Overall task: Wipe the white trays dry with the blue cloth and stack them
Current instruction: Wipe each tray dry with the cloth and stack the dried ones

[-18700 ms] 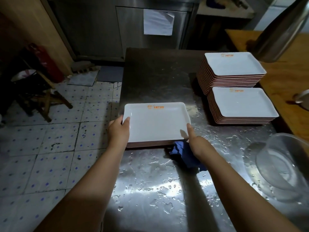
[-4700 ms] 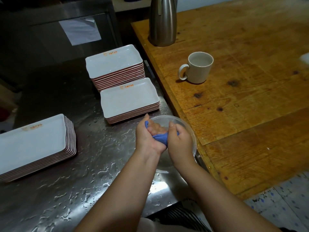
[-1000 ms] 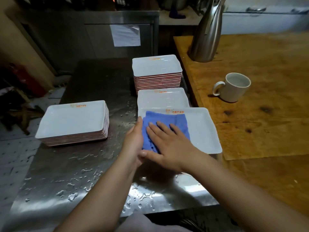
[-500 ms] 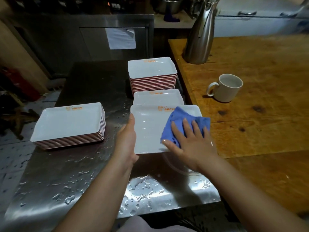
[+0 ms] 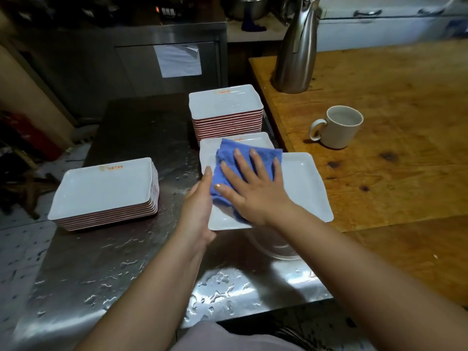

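Note:
A white tray (image 5: 304, 183) is held above the wet steel table, over a clear bowl. My left hand (image 5: 198, 206) grips the tray's left edge, thumb on the rim. My right hand (image 5: 253, 188) lies flat with fingers spread, pressing the blue cloth (image 5: 228, 158) onto the tray's left half. Behind it sits a low stack of white trays (image 5: 210, 145), and farther back a taller stack (image 5: 225, 107). A third stack (image 5: 103, 191) stands on the left side of the table.
The steel table (image 5: 121, 262) is covered in water drops. A clear bowl (image 5: 276, 247) sits under the held tray. To the right is a wooden table (image 5: 392, 173) with a white mug (image 5: 339, 127) and a steel jug (image 5: 296, 46).
My right hand has slid the blue cloth from the tray's right half back to its left half. My left hand keeps its grip on the left edge.

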